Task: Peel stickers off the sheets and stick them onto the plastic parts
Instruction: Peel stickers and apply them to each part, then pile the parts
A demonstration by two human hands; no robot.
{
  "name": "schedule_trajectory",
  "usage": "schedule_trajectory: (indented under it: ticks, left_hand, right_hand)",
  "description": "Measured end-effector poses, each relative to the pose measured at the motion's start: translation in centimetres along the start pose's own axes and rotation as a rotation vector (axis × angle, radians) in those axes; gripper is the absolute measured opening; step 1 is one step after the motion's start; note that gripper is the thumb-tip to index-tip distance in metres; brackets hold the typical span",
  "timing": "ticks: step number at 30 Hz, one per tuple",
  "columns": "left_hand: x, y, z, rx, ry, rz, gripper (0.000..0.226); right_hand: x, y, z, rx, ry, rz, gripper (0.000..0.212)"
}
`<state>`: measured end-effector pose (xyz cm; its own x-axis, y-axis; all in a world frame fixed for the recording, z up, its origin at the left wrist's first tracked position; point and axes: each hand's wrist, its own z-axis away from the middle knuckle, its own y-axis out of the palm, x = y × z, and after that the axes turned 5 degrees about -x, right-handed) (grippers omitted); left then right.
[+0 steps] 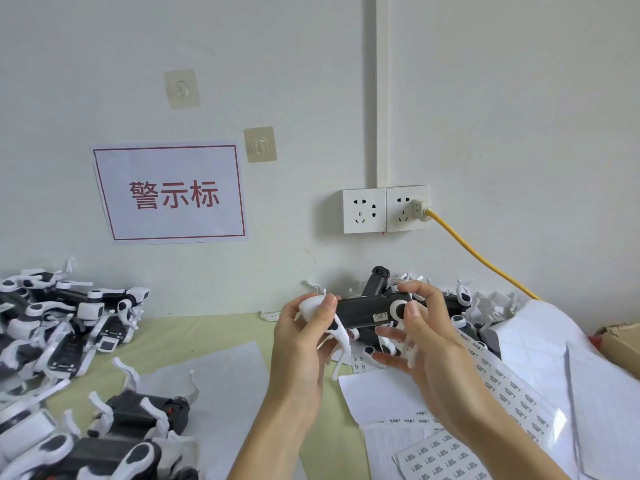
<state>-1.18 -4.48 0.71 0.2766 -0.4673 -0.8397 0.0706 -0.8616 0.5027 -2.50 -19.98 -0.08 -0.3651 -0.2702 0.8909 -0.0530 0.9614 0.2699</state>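
I hold a black-and-white plastic part (360, 311) up in front of me with both hands. My left hand (304, 337) grips its white left end between thumb and fingers. My right hand (420, 337) holds the right end, thumb on the front face beside a small white sticker (380, 316) that sits on the black body. Sticker sheets (512, 393) with rows of small printed labels lie on the table under my right forearm, and another sheet (440, 459) lies at the bottom.
A heap of plastic parts (65, 320) fills the left of the green table (214, 330); more lie at bottom left (104, 441) and behind my hands (464, 303). Blank backing sheets (225, 382) cover the middle. A yellow cable (485, 261) runs from the wall socket. A cardboard box (620, 344) sits far right.
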Motion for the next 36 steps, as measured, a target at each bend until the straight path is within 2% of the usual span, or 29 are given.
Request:
schedule_trajectory:
  ticks: [4, 8, 12, 15, 17, 20, 22, 25, 28, 30, 32, 34, 36]
  left_hand:
    - [0.0, -0.2, -0.1, -0.012, 0.041, -0.005, 0.054]
    - [-0.3, -0.3, 0.0, -0.050, 0.061, -0.029, 0.060]
    - [-0.2, -0.4, 0.0, -0.046, 0.078, -0.093, 0.045]
    - [-0.2, 0.1, 0.4, -0.015, 0.073, -0.194, 0.044]
    - [-0.1, 0.3, 0.7, 0.001, 0.037, -0.230, 0.038]
    - [0.0, 0.4, 1.0, 0.033, -0.064, -0.161, 0.029]
    - [0.2, 0.5, 1.3, 0.054, -0.042, -0.193, 0.025]
    - [0.5, 1.2, 1.8, 0.027, -0.007, -0.222, 0.026]
    - [0.3, 1.2, 1.9, 0.032, -0.013, -0.309, 0.024]
    - [0.2, 1.0, 1.7, 0.055, -0.006, -0.503, 0.019]
    - [0.1, 0.8, 1.2, 0.036, -0.024, -0.673, 0.025]
    - [-0.4, 0.6, 0.5, -0.007, -0.045, -0.779, 0.027]
    - [-1.1, 0.4, -0.6, -0.013, -0.040, -0.897, 0.024]
  right_hand:
    - [0.2, -0.6, 0.0, 0.042, 0.038, -0.053, 0.026]
    - [0.7, -1.2, -0.2, 0.086, 0.058, 0.040, 0.024]
    - [1.8, -1.6, 0.0, 0.084, 0.013, 0.228, 0.024]
    - [2.1, -2.2, 0.0, 0.098, 0.030, 0.286, 0.023]
    - [2.2, -2.6, -0.2, 0.072, 0.009, 0.336, 0.014]
    - [2.4, -3.4, -0.4, -0.007, 0.001, 0.364, 0.020]
    - [2.5, -4.3, -0.4, -0.008, 0.061, 0.318, 0.022]
    - [3.1, -5.8, -0.5, 0.105, 0.229, 0.195, 0.022]
    - [3.5, -6.7, -0.6, 0.195, 0.274, 0.183, 0.035]
    - [3.8, -7.2, -0.6, 0.147, 0.235, 0.217, 0.036]
    - [4.0, -7.9, -0.6, 0.055, 0.195, 0.239, 0.031]
    - [4.2, -9.1, -0.8, -0.128, 0.167, 0.194, 0.025]
    - [4.7, -10.5, -1.1, -0.389, 0.135, 0.054, 0.025]
